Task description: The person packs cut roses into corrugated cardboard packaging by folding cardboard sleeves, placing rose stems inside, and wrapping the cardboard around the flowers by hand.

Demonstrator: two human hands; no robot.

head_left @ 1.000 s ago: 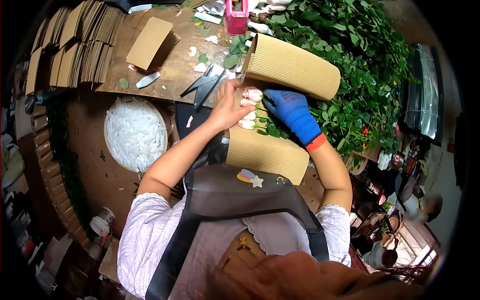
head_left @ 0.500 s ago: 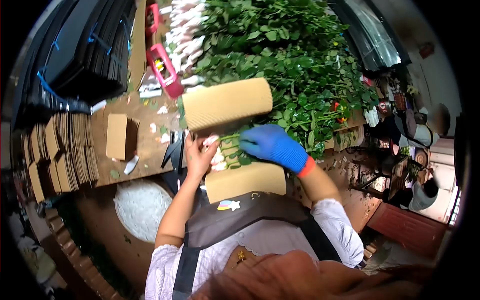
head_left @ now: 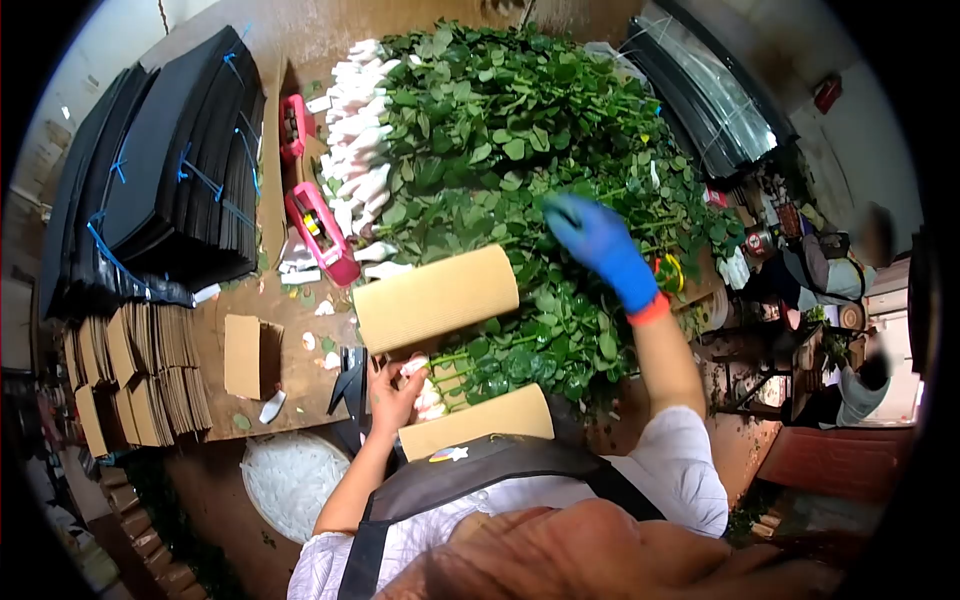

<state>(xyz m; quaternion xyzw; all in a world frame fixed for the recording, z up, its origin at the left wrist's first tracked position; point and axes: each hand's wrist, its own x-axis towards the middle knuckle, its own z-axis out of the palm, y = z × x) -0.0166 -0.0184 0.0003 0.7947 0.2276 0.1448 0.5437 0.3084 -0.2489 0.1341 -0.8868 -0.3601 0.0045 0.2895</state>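
My bare left hand (head_left: pixel 392 394) is at the pink rose heads (head_left: pixel 430 402), its fingers curled around one bloom. These roses lie on corrugated cardboard, stems and leaves pointing right. One cardboard edge (head_left: pixel 480 424) curls up at my apron, and the other curled part (head_left: pixel 438 298) stands on the far side. My right hand (head_left: pixel 600 245), in a blue glove with an orange cuff, hovers above the big pile of leafy rose stems (head_left: pixel 500 130). Its fingers are stretched toward the left, with nothing visible in them.
White-wrapped flower heads (head_left: pixel 358 140) line the pile's left side, beside a pink plastic holder (head_left: pixel 322 232). Folded cardboard pieces (head_left: pixel 140 370), a small cardboard block (head_left: pixel 252 357) and black sheets (head_left: pixel 180 150) are at left. Black scissors (head_left: pixel 348 385) lie near my left hand. Other people work far right.
My right hand has left the roses on the cardboard and moved away over the leafy pile. My left hand stays at the rose heads. The view has tilted up slightly.
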